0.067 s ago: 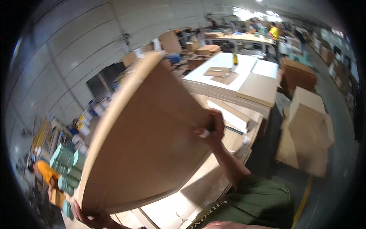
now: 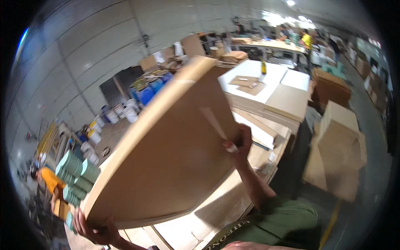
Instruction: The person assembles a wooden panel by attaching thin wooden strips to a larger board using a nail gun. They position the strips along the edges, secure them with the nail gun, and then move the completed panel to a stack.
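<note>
One large brown panel (image 2: 166, 154) is held tilted across the frame's centre, its long axis slanting from lower left to upper centre. Its lower end is grasped by the left hand (image 2: 99, 236), its right edge by the right hand (image 2: 241, 145), nearer the raised end. Contact with the surface (image 2: 180, 229) below cannot be told.

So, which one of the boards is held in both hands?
The large brown board, tilted up: left hand at its lower end, right hand on its right edge. The stacked boards lie flat, in neither hand.
</note>
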Demonstrator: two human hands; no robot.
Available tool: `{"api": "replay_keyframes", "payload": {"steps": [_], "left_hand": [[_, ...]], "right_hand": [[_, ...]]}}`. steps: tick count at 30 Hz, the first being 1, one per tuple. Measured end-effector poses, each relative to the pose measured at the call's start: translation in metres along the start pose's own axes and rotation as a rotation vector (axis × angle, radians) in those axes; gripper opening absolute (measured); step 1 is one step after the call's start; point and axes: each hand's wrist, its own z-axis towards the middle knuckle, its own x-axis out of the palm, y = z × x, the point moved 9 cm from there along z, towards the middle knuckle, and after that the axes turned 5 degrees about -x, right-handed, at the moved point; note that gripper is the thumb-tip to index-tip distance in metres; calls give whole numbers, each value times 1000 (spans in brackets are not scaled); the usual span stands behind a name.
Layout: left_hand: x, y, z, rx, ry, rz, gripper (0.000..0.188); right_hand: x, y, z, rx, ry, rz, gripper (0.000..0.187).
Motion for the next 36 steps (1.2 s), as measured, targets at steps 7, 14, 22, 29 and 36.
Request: {"api": "replay_keyframes", "payload": {"steps": [7,14,22,29,36], "left_hand": [[58,-55,5,32,273,-142,61],[61,-42,4,18,319,-137,62],[43,27,-41,-560,159,-596,59],[48,16,-72,-901,113,-752,65],[82,34,-104,-1042,51,-831,59]], "right_hand": [[-76,-90,-84,154,136,-96,53],[55,85,31,-638,351,-738,70],[138,77,21,-677,793,-664,48],[105,75,21,-778,621,-847,59],[52,25,59,-539,449,-554,71]]}}
